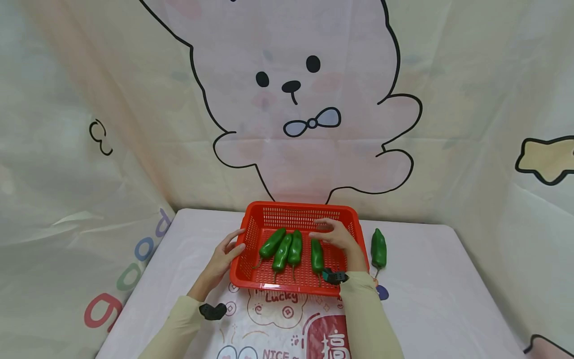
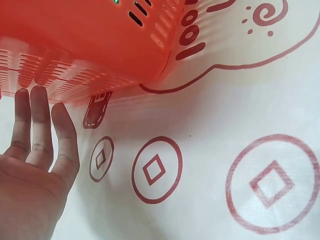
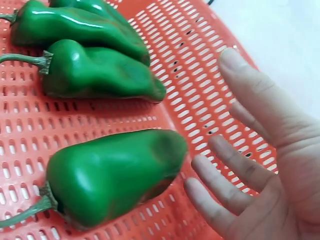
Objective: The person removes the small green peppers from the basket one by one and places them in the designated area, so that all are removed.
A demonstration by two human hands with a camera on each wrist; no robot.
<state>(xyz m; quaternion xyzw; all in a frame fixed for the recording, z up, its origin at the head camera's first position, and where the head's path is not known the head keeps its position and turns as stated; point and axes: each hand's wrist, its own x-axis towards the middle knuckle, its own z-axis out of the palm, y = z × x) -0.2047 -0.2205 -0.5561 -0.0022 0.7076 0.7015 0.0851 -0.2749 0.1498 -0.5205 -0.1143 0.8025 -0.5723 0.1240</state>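
The white table (image 1: 426,289) carries a red basket (image 1: 287,287). At the basket's left side is the left hand (image 1: 222,258), fingers loosely extended. The right hand (image 1: 337,234) is spread over the basket, near the tip of one green pepper (image 1: 317,257); three peppers (image 1: 281,253) lie to this hand's left, another pepper (image 1: 378,249) outside, to its right. Beyond is a cartoon backdrop (image 1: 471,99).

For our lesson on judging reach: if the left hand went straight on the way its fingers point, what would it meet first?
Most likely the side of the red basket: the left hand has its fingertips right by it, though actual contact is hard to judge.
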